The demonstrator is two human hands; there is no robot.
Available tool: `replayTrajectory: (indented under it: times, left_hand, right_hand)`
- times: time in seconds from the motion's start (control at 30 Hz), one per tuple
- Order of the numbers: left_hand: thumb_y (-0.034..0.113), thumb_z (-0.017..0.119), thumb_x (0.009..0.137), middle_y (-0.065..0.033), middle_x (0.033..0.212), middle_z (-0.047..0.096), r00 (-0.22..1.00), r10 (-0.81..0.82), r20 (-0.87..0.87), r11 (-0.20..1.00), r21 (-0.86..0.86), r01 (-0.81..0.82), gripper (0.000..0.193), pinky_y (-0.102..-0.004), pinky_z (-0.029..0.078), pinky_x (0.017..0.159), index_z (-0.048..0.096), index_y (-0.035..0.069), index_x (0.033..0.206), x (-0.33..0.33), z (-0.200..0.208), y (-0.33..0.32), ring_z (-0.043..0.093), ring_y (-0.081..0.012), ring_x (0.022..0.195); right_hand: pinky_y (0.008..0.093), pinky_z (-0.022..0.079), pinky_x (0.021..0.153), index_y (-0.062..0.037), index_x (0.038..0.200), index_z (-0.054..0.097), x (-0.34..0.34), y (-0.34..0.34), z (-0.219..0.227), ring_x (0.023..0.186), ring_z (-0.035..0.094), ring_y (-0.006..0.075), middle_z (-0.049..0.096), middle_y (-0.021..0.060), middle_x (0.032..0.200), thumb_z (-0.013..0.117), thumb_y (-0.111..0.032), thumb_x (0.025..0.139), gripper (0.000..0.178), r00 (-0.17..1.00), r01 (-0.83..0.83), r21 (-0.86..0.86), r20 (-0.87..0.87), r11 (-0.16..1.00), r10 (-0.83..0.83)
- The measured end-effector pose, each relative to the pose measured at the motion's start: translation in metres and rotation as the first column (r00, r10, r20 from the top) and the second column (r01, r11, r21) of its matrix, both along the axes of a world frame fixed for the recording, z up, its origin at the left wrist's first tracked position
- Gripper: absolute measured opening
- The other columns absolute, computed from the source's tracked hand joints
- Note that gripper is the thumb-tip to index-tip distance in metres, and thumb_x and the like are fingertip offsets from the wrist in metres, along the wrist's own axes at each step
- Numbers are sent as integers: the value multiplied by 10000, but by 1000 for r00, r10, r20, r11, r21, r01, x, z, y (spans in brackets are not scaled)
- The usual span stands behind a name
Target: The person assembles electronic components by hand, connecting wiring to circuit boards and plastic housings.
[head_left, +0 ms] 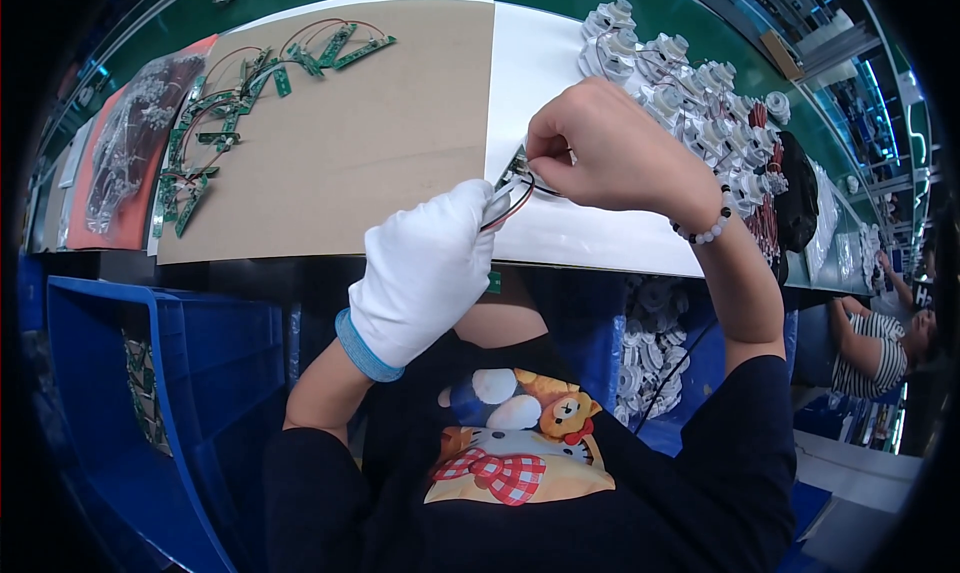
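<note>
Remotely, I have the small wired part (516, 163) in the closed fingers of the gloved left hand (422, 268), beside the narrow pinch (contents unclear) of the bare right hand (605, 148); judged light, fragile: grip edges, not flexible wires (519, 207).

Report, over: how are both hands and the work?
Gloved left hand holding wires. Bare right hand pinched close by, grip unclear. White parts clustered farther right; no obstruction visible.
</note>
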State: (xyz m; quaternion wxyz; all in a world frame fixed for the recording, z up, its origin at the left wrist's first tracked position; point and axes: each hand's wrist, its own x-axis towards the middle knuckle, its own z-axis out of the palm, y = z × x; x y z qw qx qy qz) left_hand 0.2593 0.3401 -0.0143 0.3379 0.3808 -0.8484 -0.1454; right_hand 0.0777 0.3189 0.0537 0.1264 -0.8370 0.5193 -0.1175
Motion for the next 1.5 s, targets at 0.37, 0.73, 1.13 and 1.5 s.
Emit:
replayTrajectory:
  times: [0.37,0.73,1.13,1.5]
  left_hand:
    - [55,617,753,-144,695,599,997,-7,-74,997,78,13,128,-332,473,548,585,30,874,-1,2,-1,605,-305,629]
    - [56,583,742,-146,688,593,995,-77,-68,993,88,83,151,-353,472,552,575,40,892,-4,4,-23,597,-313,628]
    - [399,730,588,-284,1172,464,813,-451,369,891,239,386,897,-396,441,862,327,-21,1270,-90,20,-103,513,-406,1035]
    - [346,614,629,-168,762,637,900,-289,326,926,334,177,337,-327,496,666,643,39,766,-127,105,-253,625,-280,729]
  right_hand:
    - [223,471,525,4,742,657,-18,-8,-5,545,593,133,634,72,660,719,-118,696,144,985,1,36,172,999,-7]
    - [250,503,682,4,888,647,-32,-15,-11,762,621,143,646,92,835,731,-115,688,247,946,-14,365,307,931,-106]
    - [283,492,645,-5,768,595,-32,71,-132,715,606,223,605,111,782,673,-10,668,127,793,412,-194,558,890,-245]
    - [403,417,868,6,954,561,17,15,-88,1032,492,351,526,170,1077,687,-125,629,373,978,75,-234,207,969,-25]
